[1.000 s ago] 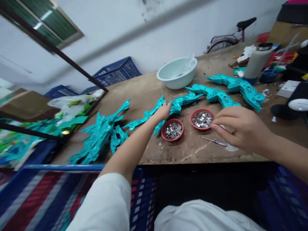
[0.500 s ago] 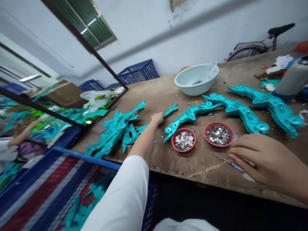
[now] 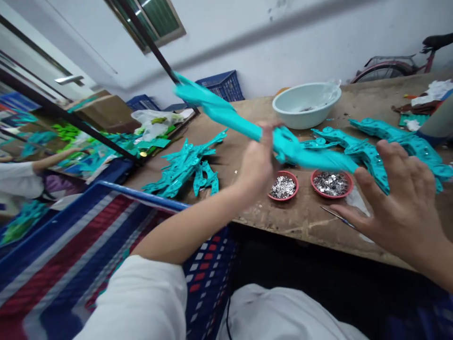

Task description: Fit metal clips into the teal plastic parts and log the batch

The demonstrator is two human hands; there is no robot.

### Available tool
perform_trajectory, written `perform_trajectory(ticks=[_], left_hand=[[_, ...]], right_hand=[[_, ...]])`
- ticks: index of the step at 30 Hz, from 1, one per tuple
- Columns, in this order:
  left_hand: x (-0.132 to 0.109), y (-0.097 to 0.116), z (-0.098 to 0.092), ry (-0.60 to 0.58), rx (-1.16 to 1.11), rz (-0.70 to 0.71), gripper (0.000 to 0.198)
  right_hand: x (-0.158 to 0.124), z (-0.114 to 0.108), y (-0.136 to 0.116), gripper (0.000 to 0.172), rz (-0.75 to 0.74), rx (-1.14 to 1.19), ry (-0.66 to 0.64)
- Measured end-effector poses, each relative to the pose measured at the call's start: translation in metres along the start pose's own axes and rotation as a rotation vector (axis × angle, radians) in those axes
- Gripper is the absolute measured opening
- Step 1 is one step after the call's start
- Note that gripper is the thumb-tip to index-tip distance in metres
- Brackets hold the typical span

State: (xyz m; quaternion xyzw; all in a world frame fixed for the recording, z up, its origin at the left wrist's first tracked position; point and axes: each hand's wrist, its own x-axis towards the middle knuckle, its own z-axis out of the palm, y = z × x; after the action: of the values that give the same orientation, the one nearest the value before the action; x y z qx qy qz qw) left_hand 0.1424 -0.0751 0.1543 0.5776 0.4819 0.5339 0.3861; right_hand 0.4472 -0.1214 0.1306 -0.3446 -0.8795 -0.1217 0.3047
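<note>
Left hand (image 3: 257, 163): fingers wrapped tight round the mid-section of a long teal part (image 3: 290, 146), held up above the counter (image 3: 300, 217), slanting down from upper left to right. Part looks like smooth moulded plastic, slim and wavy with a bulkier joint section; motion blur hides fine detail. Right hand (image 3: 399, 203): thumb and fingers spread well apart, no object visible in the grip, index fingertip right by the part's lower end; contact or not, can't tell. Below the part, two round red plastic baskets: left basket (image 3: 283, 200) and right basket (image 3: 332, 195), both heaped with small, flat, shiny metal bits. Thin-shafted metal tool (image 3: 338, 217) lies near the right basket. Jagged teal pile (image 3: 180, 170) on the left of the counter, more curved teal pieces (image 3: 368, 156) on the right. Behind, a pale, smooth oval basin (image 3: 306, 120) with clear crumpled film inside. Lower left, blue lattice crate (image 3: 208, 269) with striped red-white-blue fabric (image 3: 53, 269).
</note>
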Motion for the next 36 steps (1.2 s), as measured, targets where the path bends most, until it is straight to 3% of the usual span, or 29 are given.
perform_trajectory(ticks=[2, 4, 6, 8, 9, 11, 13, 15, 17, 21, 23, 25, 30, 36], left_hand=[[-0.055, 0.017, 0.038, -0.160, -0.264, -0.211, 0.047], [-0.099, 0.018, 0.055, -0.224, -0.342, -0.293, 0.038], [-0.132, 0.008, 0.053, -0.254, -0.224, -0.316, 0.047], [-0.154, -0.006, 0.040, -0.380, -0.013, -0.297, 0.050], [-0.162, -0.013, 0.034, -0.506, 0.087, -0.233, 0.041], [-0.169, -0.025, 0.025, -0.768, 0.303, 0.042, 0.026], [-0.167, -0.038, 0.024, -0.929, 0.580, 0.384, 0.031], [-0.159, -0.054, 0.027, -0.986, 0.872, 0.555, 0.050], [-0.151, -0.074, 0.030, -1.074, 1.064, 0.540, 0.061], [-0.138, -0.108, 0.029, -1.152, 1.126, 0.451, 0.069], [-0.132, -0.118, 0.027, -1.131, 1.085, 0.422, 0.071], [-0.125, -0.124, 0.025, -1.127, 1.033, 0.395, 0.073], [-0.118, -0.128, 0.025, -1.103, 0.988, 0.406, 0.075], [-0.126, -0.115, 0.025, -0.981, 1.096, 0.566, 0.065]], right_hand=[[-0.001, -0.002, -0.005, 0.060, 0.041, 0.039, -0.084], [-0.001, -0.003, -0.002, 0.032, 0.136, 0.171, -0.283], [0.002, 0.001, 0.009, 0.027, 0.276, 0.368, -0.576], [0.005, 0.009, 0.021, 0.028, 0.384, 0.585, -0.901], [0.006, 0.015, 0.026, 0.028, 0.408, 0.669, -1.052], [0.004, 0.029, 0.029, 0.028, 0.424, 0.769, -1.308], [-0.002, 0.045, 0.025, 0.030, 0.419, 0.771, -1.441], [-0.011, 0.058, 0.018, 0.034, 0.389, 0.670, -1.423], [-0.021, 0.065, 0.017, 0.036, 0.347, 0.515, -1.289], [-0.030, 0.070, 0.035, 0.034, 0.397, 0.226, -0.883], [-0.023, 0.076, 0.049, 0.039, 0.401, 0.114, -0.782], [-0.009, 0.090, 0.062, 0.043, 0.356, 0.050, -0.824], [0.024, 0.129, 0.074, 0.039, 0.278, -0.012, -1.084], [0.031, 0.133, 0.071, 0.034, 0.314, -0.126, -1.202]])
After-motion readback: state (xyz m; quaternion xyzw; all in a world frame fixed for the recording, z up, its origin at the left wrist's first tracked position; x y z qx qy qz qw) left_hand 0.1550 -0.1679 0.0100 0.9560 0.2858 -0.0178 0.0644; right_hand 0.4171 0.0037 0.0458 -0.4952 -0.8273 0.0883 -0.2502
